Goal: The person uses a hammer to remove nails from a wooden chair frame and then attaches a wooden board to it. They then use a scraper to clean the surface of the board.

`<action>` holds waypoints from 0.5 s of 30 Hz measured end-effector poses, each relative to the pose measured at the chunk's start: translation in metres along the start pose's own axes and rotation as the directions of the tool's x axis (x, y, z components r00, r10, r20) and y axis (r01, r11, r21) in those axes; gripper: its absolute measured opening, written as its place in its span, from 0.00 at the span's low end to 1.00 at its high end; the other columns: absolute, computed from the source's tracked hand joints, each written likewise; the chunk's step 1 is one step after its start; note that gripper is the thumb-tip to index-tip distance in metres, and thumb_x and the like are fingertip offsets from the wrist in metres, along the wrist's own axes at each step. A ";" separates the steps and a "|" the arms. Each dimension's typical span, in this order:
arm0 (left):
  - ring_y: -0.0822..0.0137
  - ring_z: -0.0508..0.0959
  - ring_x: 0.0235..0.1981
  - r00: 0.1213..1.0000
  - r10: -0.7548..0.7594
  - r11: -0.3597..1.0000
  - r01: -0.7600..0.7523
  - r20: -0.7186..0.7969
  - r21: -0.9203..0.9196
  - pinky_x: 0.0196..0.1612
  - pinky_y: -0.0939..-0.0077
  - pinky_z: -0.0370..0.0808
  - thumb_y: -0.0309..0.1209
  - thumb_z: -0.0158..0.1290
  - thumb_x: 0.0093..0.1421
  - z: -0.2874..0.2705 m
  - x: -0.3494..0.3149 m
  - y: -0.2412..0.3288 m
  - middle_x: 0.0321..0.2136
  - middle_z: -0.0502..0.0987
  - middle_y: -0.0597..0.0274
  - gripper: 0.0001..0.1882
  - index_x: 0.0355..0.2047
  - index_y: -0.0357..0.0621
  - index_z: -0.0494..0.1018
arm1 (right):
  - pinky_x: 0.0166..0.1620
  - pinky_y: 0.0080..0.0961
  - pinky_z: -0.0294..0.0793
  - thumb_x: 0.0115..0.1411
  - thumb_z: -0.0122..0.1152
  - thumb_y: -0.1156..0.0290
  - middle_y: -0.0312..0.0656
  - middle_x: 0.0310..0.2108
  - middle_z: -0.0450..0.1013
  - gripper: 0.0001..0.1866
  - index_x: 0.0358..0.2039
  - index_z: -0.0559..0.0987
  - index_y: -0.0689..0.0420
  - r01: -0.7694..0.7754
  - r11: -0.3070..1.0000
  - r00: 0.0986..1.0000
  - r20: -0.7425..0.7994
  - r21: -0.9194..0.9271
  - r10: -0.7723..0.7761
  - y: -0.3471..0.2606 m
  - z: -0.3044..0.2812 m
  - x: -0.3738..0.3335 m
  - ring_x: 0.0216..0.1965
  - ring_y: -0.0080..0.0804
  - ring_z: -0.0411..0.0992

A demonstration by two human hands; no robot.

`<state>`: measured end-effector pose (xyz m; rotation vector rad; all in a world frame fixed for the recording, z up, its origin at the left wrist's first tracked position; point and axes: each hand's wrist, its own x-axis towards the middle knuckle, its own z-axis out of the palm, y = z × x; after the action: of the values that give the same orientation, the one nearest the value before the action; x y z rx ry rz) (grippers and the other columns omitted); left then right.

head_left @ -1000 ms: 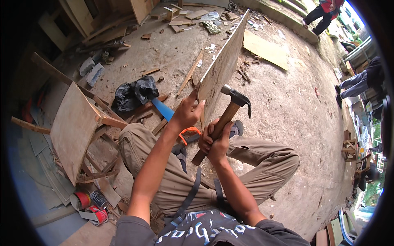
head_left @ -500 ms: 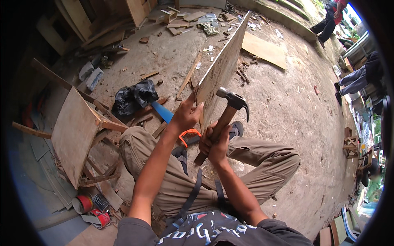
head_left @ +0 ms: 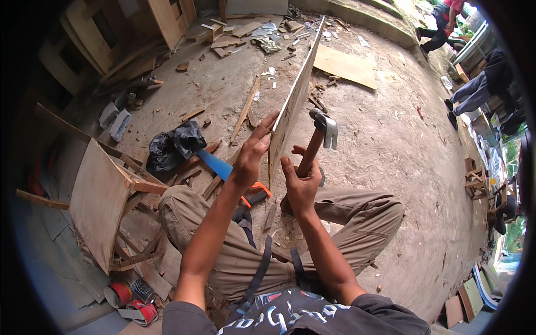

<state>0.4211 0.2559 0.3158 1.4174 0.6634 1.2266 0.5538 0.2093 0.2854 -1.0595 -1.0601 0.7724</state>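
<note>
A thin plywood board [head_left: 296,97] stands on edge in front of me, its narrow side facing me. My left hand [head_left: 252,156] lies along the board's left face near its close end, fingers stretched out and pressed together. In my right hand [head_left: 302,187] is a claw hammer [head_left: 312,148], held by its wooden handle with the metal head up, just right of the board. The thumb and index finger stick out while the others curl round the handle. Beyond my left forearm lies a handsaw [head_left: 216,166] with a blue blade and orange-black handle, its far end by a black plastic bag [head_left: 176,146].
A wooden frame with a plywood panel [head_left: 99,204] leans at my left, above several cans [head_left: 139,311]. Wood scraps [head_left: 229,42] and a flat plywood sheet [head_left: 346,67] lie on the floor ahead. Two people [head_left: 483,84] stand at the far right. My legs [head_left: 357,223] are folded close by.
My left fingers have gone from gripping the board's near edge to lying stretched along its face. The hammer head has turned, and my right grip has loosened. The board appears more edge-on.
</note>
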 end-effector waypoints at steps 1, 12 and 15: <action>0.63 0.63 0.60 1.000 0.025 0.999 -0.024 -0.016 0.041 0.60 0.69 0.61 0.34 0.40 0.63 0.004 0.003 -0.001 0.59 0.62 0.50 0.28 0.62 0.35 0.55 | 0.22 0.09 0.55 0.56 0.67 0.71 0.31 0.34 0.70 0.21 0.47 0.71 0.63 -0.101 0.994 0.994 0.036 -0.037 0.103 -0.001 -0.007 0.001 0.19 0.08 0.55; 0.62 0.72 0.53 0.988 0.048 0.998 -0.055 0.147 0.044 0.53 0.66 0.73 0.23 0.43 0.64 0.046 0.008 -0.009 0.50 0.72 0.52 0.13 0.46 0.37 0.73 | 0.24 0.12 0.62 0.48 0.71 0.75 0.35 0.34 0.70 0.28 0.49 0.70 0.63 -0.059 0.997 0.980 -0.192 -0.051 0.048 0.013 -0.027 -0.005 0.22 0.11 0.59; 0.65 0.72 0.53 0.985 -0.015 0.991 -0.008 0.174 0.134 0.53 0.66 0.73 0.21 0.45 0.62 0.044 0.012 -0.013 0.50 0.73 0.55 0.15 0.48 0.38 0.72 | 0.23 0.12 0.62 0.50 0.68 0.77 0.33 0.27 0.69 0.22 0.46 0.72 0.63 -0.034 0.992 0.982 -0.190 -0.120 0.011 0.023 -0.039 -0.002 0.21 0.11 0.61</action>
<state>0.4681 0.2539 0.3125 1.6146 0.6363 1.0563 0.5899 0.2036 0.2586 -1.2270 -0.9438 0.6170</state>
